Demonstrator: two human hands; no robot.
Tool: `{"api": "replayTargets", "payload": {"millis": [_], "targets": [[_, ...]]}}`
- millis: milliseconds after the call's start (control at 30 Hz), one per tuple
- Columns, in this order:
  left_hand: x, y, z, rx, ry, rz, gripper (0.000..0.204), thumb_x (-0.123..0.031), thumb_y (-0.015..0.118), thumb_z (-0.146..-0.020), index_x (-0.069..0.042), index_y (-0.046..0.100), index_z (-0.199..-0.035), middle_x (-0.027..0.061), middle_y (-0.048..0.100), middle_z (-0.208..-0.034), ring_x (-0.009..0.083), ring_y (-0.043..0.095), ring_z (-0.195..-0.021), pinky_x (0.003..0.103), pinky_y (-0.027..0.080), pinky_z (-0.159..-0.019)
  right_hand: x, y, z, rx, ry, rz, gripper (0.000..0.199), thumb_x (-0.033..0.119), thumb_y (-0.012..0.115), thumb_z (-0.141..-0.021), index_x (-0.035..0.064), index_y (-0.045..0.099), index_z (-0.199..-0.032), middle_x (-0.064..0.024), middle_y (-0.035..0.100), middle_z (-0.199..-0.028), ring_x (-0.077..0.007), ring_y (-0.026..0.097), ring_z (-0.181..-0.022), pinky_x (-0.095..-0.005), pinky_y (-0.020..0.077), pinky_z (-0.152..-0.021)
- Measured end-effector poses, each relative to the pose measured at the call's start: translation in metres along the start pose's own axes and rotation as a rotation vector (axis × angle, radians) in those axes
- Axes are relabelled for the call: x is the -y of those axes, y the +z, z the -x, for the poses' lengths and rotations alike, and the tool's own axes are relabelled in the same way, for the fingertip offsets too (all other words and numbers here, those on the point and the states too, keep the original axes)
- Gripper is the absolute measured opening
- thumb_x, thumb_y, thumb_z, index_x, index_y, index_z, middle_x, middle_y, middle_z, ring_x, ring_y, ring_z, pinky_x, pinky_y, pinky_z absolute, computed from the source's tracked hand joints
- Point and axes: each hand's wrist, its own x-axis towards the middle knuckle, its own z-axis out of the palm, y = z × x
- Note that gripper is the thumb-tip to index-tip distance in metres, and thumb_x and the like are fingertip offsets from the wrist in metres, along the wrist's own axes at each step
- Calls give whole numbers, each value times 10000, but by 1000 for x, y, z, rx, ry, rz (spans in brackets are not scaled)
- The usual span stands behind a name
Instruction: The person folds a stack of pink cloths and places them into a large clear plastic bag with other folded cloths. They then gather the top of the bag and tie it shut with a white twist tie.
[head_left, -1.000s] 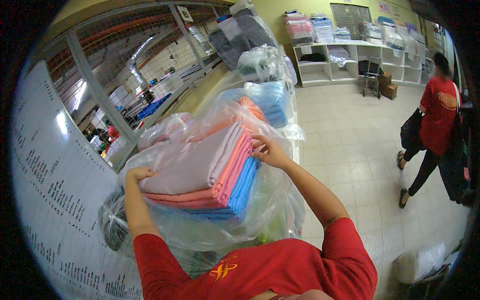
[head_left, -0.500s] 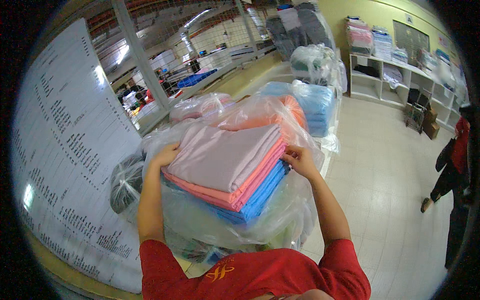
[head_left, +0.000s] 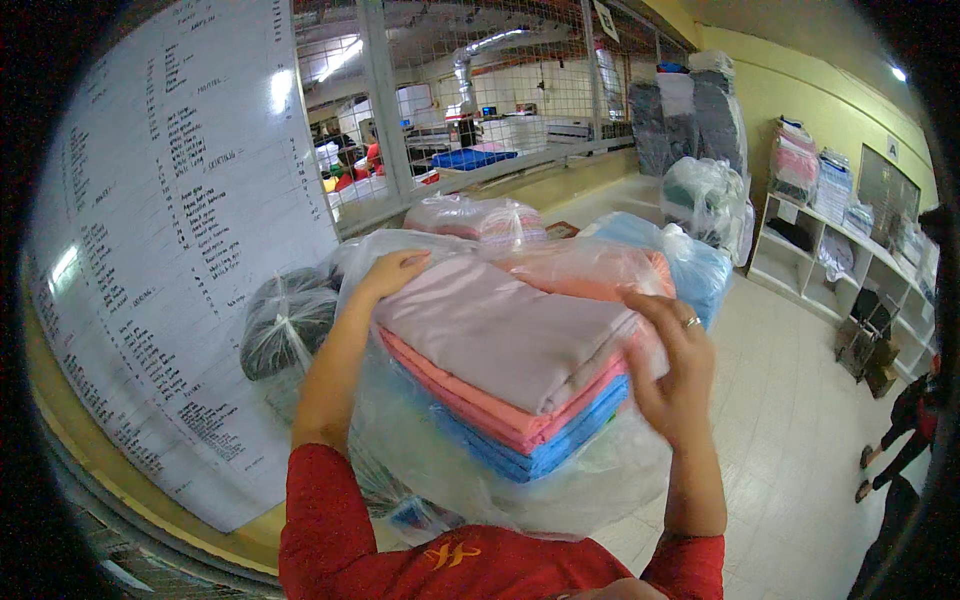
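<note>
A neat stack of folded fabric sheets lies in front of me on clear plastic bagging (head_left: 440, 455). The top of it is a mauve-grey sheet (head_left: 500, 330), over coral-pink sheets (head_left: 465, 390) and blue sheets (head_left: 510, 455). My left hand (head_left: 398, 272) rests at the far left edge of the mauve-grey sheet, with its fingers stretched out. My right hand (head_left: 675, 365), wearing a ring, is at the right end of the stack. Its thumb and fingers are apart by the far right corner, and it is slightly blurred.
Behind the stack lie bagged orange fabric (head_left: 590, 275), bagged light-blue fabric (head_left: 690, 265) and a striped bundle (head_left: 475, 218). A dark bagged bundle (head_left: 290, 322) sits left, beside a written-on whiteboard (head_left: 190, 260). White shelves (head_left: 800, 265) and a person (head_left: 905, 420) are at the right.
My right hand has let go of the stack's right edge and risen to its far right corner with fingers spread. My left hand has slid along the far left edge. The view has shifted.
</note>
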Motion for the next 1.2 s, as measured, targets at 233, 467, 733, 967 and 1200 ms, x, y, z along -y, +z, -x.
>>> {"api": "replayTargets", "payload": {"millis": [233,467,733,967,1200], "targets": [[23,48,-23,478,172,-243,552,-502,337,-990,-182,383,-1436,148,434,-1430,312,457,-1277,381,304,-1086,38,80,48,277,-204,146,507,447,693,-758,149,630,-1162,-99,596,-1134,-331,524,-1128,-602,242,-1061],[58,64,-68,715,213,-235,526,-496,381,-970,-280,371,-1449,140,453,-1420,301,445,-1289,400,311,-1086,39,91,57,236,-194,207,484,427,699,-743,165,644,-1146,-73,611,-1124,-313,537,-1125,-582,253,-1075],[1,86,-65,314,204,-237,430,-471,449,-944,-209,607,-1246,208,589,-1214,334,557,-1115,424,420,-966,44,94,57,279,-171,236,514,441,691,-741,173,639,-1177,-74,609,-1141,-308,538,-1144,-585,259,-1076],[8,84,-82,586,269,-377,575,-503,400,-972,-168,385,-1439,178,546,-1312,330,544,-1171,390,396,-1016,51,88,48,384,-112,220,562,499,674,-763,169,620,-1216,-87,598,-1200,-324,533,-1164,-585,258,-1082],[-46,-67,-59,223,386,-273,490,-476,562,-911,-116,596,-1243,152,534,-1329,298,548,-1159,387,400,-1016,26,45,-52,552,245,-277,448,454,620,-859,43,694,-1022,-101,695,-993,-241,640,-968,-379,458,-897]]}}
